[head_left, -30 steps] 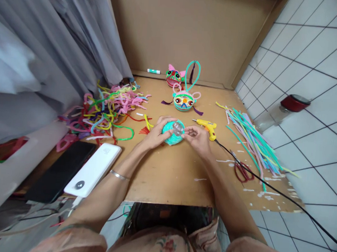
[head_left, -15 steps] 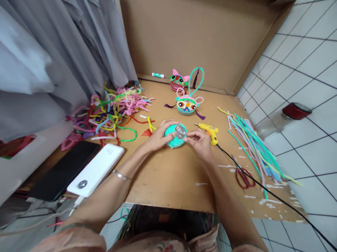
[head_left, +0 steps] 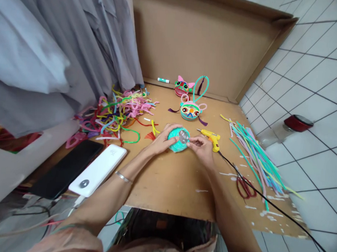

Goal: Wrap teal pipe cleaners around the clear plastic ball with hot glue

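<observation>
A round turquoise piece [head_left: 179, 146], wound in fuzzy strands around a clear middle, is held over the wooden table. My left hand [head_left: 164, 140] wraps its left side, the thumb on its front. At its right edge my right hand [head_left: 202, 147] pinches with thumb and forefinger; whether it grips the rim or a strand end is too small to tell. Just right of that hand lies a yellow glue gun [head_left: 212, 138]. Behind the piece stands a finished-looking turquoise face ornament [head_left: 190, 110] with pink loops and purple tassels.
Tangled colourful pipe cleaners [head_left: 120, 113] lie at left, straight ones [head_left: 258, 158] at right. Red-handled scissors [head_left: 246, 187], a black cord, a white power bank [head_left: 98, 170], a black phone [head_left: 69, 167], a glue stick [head_left: 163, 80] and a lidded jar [head_left: 288, 127] are around.
The view has shifted slightly, so the table's things appear a little lower and further right. Both hands keep their hold at the turquoise piece.
</observation>
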`<state>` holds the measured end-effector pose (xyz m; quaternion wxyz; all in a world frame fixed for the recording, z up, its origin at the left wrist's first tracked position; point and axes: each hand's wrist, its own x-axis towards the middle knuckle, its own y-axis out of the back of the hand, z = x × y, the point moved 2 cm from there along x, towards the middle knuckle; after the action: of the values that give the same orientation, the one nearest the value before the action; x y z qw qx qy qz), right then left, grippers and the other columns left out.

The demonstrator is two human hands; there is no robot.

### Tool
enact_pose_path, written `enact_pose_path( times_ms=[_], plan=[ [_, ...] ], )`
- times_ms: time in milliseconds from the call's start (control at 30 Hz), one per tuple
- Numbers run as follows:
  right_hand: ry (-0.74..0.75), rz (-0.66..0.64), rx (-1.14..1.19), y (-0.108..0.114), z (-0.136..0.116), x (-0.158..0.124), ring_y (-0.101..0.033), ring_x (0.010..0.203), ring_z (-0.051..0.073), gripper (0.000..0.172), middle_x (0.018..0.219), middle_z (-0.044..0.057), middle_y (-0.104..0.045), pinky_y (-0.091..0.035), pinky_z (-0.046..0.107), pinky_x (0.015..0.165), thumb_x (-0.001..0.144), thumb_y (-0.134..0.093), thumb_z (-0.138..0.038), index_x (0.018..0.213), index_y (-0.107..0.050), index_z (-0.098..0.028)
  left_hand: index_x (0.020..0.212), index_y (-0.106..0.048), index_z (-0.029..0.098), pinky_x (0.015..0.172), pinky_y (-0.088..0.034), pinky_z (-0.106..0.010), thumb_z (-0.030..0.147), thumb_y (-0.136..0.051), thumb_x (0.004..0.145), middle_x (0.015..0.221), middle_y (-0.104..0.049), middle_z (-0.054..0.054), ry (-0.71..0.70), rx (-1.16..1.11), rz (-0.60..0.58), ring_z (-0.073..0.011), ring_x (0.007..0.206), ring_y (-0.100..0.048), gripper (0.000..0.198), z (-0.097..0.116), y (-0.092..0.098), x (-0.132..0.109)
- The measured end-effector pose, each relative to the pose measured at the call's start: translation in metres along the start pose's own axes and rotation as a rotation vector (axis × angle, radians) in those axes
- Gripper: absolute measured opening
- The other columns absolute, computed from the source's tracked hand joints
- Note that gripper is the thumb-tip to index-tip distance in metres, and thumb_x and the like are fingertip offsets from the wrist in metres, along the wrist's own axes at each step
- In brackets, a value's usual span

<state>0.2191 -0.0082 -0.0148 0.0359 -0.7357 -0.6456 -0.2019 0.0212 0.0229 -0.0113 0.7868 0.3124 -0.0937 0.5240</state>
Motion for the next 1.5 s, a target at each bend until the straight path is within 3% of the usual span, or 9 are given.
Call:
enact_pose_path(
  times_ms=[167, 567, 833, 1167, 1500],
  plan=[
    [0.020, -0.006, -0.022, 0.0004, -0.0016, -0.0001, -0.047, 0.058, 0.011, 0.023, 0.067, 0.000, -0.059, -0.042, 0.027, 0.055, 0.063, -0.080, -0.040, 0.074, -0.076, -0.020, 0.121, -0.057, 0.019, 0.114, -0.038, -0.047, 0.043, -0.053, 0.088, 0.132, -0.056, -0.013, 0.012, -0.005, 0.015, -0.0282, 0.130, -0.049, 0.041, 0.0020, 0.0003, -0.0005],
    [0.041, -0.009, -0.012, -0.0003, -0.0022, -0.0011, -0.049, 0.059, 0.011, 0.019, 0.069, 0.000, -0.059, -0.043, 0.027, 0.056, 0.066, -0.079, -0.037, 0.076, -0.076, -0.021, 0.114, -0.056, 0.017, 0.108, -0.044, -0.044, 0.041, -0.052, 0.088, 0.122, -0.060, -0.011, 0.002, 0.033, 0.032, -0.0258, 0.120, -0.055, 0.036, 0.0048, 0.0031, 0.0006],
    [0.046, 0.002, -0.040, 0.0005, 0.0001, -0.0019, -0.051, 0.060, 0.012, 0.019, 0.070, 0.000, -0.061, -0.044, 0.028, 0.057, 0.069, -0.078, -0.038, 0.078, -0.076, -0.021, 0.116, -0.061, 0.019, 0.111, -0.041, -0.046, 0.044, -0.054, 0.091, 0.125, -0.063, -0.012, -0.015, 0.042, 0.010, -0.0279, 0.131, -0.051, 0.036, 0.0042, 0.0057, -0.0002],
    [0.013, 0.011, -0.027, 0.0006, -0.0017, -0.0009, -0.050, 0.060, 0.012, 0.022, 0.071, 0.000, -0.061, -0.045, 0.028, 0.058, 0.065, -0.079, -0.040, 0.077, -0.075, -0.021, 0.119, -0.062, 0.019, 0.112, -0.040, -0.046, 0.051, -0.057, 0.092, 0.135, -0.060, -0.014, -0.037, 0.093, -0.032, -0.0286, 0.133, -0.051, 0.043, 0.0066, 0.0097, -0.0005],
    [0.015, -0.025, -0.054, 0.0009, -0.0021, 0.0007, -0.050, 0.060, 0.012, 0.024, 0.071, 0.001, -0.061, -0.047, 0.028, 0.059, 0.067, -0.077, -0.042, 0.079, -0.073, -0.021, 0.136, -0.049, 0.020, 0.106, -0.047, -0.045, 0.057, -0.066, 0.083, 0.137, -0.056, -0.014, 0.020, 0.122, -0.007, -0.0300, 0.125, -0.056, 0.067, 0.0021, 0.0066, -0.0032]
  ],
)
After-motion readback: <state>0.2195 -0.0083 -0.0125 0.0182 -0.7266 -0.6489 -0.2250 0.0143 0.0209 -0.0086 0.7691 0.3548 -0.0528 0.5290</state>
